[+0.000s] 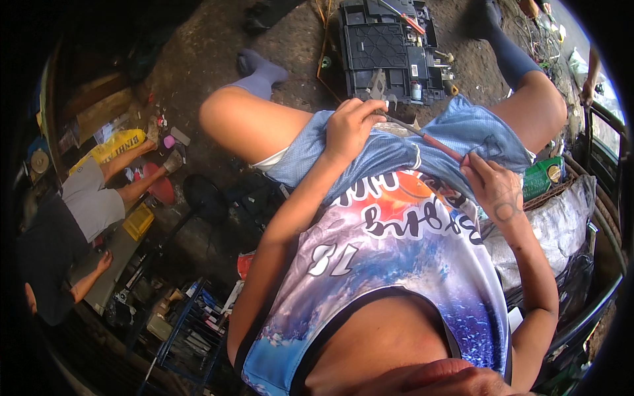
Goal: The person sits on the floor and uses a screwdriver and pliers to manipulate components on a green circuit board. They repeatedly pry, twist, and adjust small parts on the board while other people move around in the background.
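Note:
Over my lap, a slim screwdriver-like tool (432,140) with a grey shaft and red-brown handle stretches between my hands. My right hand (492,185) is closed on its handle end. At the shaft's other end, my left hand (355,129) has its fingers pinched together. A small white bit (386,105) shows at those fingertips, too small to name. Just beyond the left hand, pliers (377,86) lie on a black plastic tray (376,46) on the ground, with a small bottle (416,90) and a red-handled tool (413,25).
A person (72,211) sits on a bench at the left, near a yellow sack (119,144). At the far right another person's hand (588,92) shows. A green box (543,178) and a pale sack (541,237) lie beside my right arm. Wires (528,33) litter the ground.

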